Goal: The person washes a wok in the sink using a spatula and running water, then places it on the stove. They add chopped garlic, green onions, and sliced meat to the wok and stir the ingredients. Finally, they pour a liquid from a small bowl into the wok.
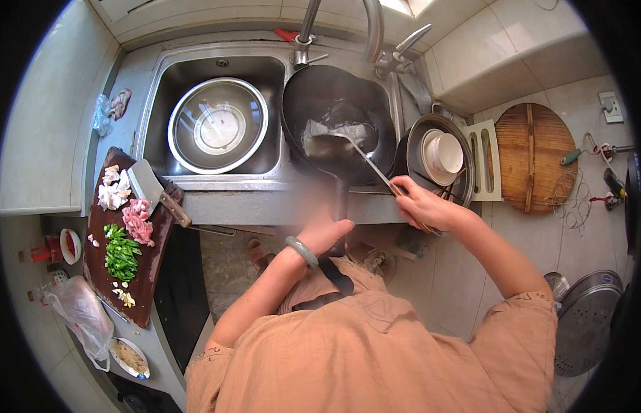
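A dark wok (320, 93) sits tilted over the right sink basin, with some water inside. Its handle runs down toward my body, and my left hand (325, 232) is closed around it; a green bangle circles that wrist. My right hand (421, 204) grips the handle of a metal spatula (369, 161), whose blade lies inside the wok beside a pale, wet, cloth-like patch (336, 130). A blurred haze covers part of the wok's near edge and my left fingers.
The left basin holds a steel bowl (177, 126). At left, a wooden cutting board (101, 253) bears a cleaver (146, 181), sliced meat and green peppers. Right of the wok stands a metal basin (471, 170) with bowls. The faucet (374, 31) arches above the wok's far side.
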A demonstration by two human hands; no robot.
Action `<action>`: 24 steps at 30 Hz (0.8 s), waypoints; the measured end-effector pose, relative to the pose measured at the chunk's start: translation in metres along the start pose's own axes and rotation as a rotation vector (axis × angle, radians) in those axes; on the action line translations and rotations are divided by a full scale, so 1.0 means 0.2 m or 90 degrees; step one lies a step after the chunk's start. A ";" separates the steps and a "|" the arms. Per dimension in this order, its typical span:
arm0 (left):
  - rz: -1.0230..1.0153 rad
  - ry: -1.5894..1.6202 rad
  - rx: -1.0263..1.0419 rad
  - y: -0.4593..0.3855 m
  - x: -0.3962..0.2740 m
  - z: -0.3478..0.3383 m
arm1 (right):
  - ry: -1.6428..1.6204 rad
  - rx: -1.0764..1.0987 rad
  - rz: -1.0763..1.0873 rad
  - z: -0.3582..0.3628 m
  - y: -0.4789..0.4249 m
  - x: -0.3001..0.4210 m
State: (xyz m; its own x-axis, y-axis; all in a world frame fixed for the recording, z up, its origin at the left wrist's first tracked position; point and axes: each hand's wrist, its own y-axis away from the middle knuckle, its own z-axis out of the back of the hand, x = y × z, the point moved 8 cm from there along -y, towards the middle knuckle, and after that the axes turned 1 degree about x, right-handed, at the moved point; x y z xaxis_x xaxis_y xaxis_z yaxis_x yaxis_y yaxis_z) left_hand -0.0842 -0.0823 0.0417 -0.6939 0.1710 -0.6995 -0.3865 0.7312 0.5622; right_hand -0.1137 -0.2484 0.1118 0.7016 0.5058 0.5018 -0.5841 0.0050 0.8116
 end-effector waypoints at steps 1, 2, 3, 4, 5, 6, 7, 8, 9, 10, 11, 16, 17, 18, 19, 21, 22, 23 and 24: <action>-0.003 -0.003 0.007 -0.02 0.02 0.00 | -0.006 0.016 -0.020 0.00 0.06 -0.02; -0.006 -0.005 0.014 -0.03 0.03 0.01 | -0.010 0.033 -0.039 -0.01 0.12 -0.04; -0.005 -0.005 0.008 -0.02 0.03 0.00 | -0.014 0.049 -0.060 -0.02 0.18 -0.05; -0.004 -0.005 -0.002 -0.01 0.02 0.01 | -0.011 0.058 -0.063 -0.02 0.21 -0.04; -0.005 -0.004 -0.013 -0.01 0.01 0.01 | -0.007 0.068 -0.066 -0.02 0.23 -0.03; -0.002 -0.004 -0.012 -0.02 0.02 0.01 | -0.008 0.076 -0.071 -0.02 0.25 -0.04; 0.000 -0.004 -0.011 -0.02 0.03 0.01 | -0.019 0.070 -0.062 -0.02 0.23 -0.03; 0.001 -0.003 -0.012 -0.03 0.04 0.01 | -0.028 0.065 -0.053 -0.01 0.18 -0.03; 0.000 -0.006 -0.009 -0.03 0.04 0.00 | -0.038 0.059 -0.045 -0.02 0.14 -0.02; 0.001 -0.010 -0.009 -0.03 0.04 0.01 | -0.029 0.037 -0.029 -0.01 0.07 0.00; 0.001 -0.013 -0.009 -0.03 0.04 0.01 | -0.020 0.014 -0.014 0.01 -0.01 0.03; -0.015 -0.019 0.011 -0.02 0.01 -0.01 | 0.121 -0.231 0.235 0.23 -0.47 0.05; -0.016 -0.022 0.012 -0.02 0.01 -0.01 | 0.280 -0.355 0.396 0.27 -0.49 0.09; -0.017 -0.014 0.002 -0.01 0.01 0.00 | 0.403 -0.352 0.284 0.30 -0.52 0.10; -0.018 -0.007 -0.002 -0.01 0.01 0.01 | 0.524 -0.348 0.164 0.34 -0.49 0.13; -0.021 0.000 -0.004 -0.01 0.02 0.01 | 0.679 -0.433 0.172 0.39 -0.42 0.19; -0.023 -0.001 -0.002 -0.01 0.02 0.01 | 0.698 -0.408 0.143 0.41 -0.41 0.17; -0.025 -0.003 0.000 -0.01 0.02 0.01 | 0.717 -0.382 0.114 0.44 -0.39 0.15; -0.028 -0.003 0.004 -0.01 0.02 0.01 | 0.721 -0.346 0.114 0.44 -0.37 0.13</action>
State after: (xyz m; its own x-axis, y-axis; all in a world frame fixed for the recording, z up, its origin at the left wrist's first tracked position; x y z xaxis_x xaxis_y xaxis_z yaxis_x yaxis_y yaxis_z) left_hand -0.0861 -0.0819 0.0370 -0.6738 0.1413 -0.7252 -0.4130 0.7419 0.5283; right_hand -0.0157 -0.3119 0.0924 0.0129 0.9867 -0.1620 -0.9144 0.0772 0.3975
